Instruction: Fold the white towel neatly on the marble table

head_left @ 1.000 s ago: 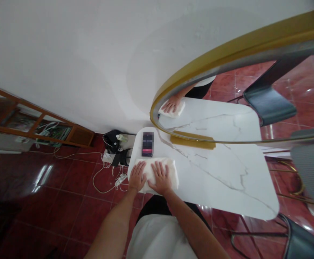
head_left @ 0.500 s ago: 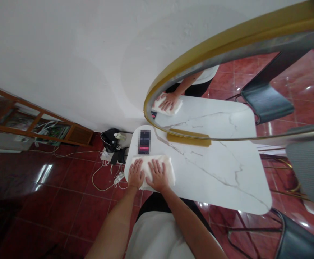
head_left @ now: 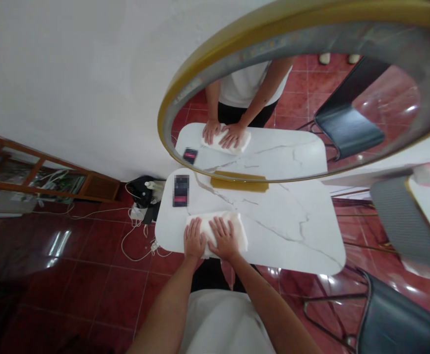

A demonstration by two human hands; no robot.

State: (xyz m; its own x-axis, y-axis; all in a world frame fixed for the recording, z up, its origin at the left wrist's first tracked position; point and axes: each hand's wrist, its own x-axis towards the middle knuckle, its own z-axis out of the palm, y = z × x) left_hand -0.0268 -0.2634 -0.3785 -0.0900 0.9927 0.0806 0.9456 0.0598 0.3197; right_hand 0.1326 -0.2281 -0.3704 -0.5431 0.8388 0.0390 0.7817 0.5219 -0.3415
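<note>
A folded white towel (head_left: pixel 240 230) lies flat on the white marble-patterned table (head_left: pixel 274 211), close to its front edge. My left hand (head_left: pixel 195 239) rests palm down on the towel's left part, fingers stretched out. On the middle and right part lies my right hand (head_left: pixel 224 239), also flat with its fingers spread. Neither hand is wrapped around the cloth. A phone (head_left: pixel 181 191) with a blurred screen sits beyond the towel to the left, apart from both hands.
Behind the table stands a gold-framed mirror (head_left: pixel 170 93) on a gold base (head_left: pixel 239 183), reflecting the hands and towel. Cables and a white power strip (head_left: pixel 138 213) are left of the table on the red tiled floor. A dark chair (head_left: pixel 399 314) stands at the front right.
Both hands and the towel have slid rightward across the table, farther from the phone. The camera view has shifted, and the mirror now shows both arms.
</note>
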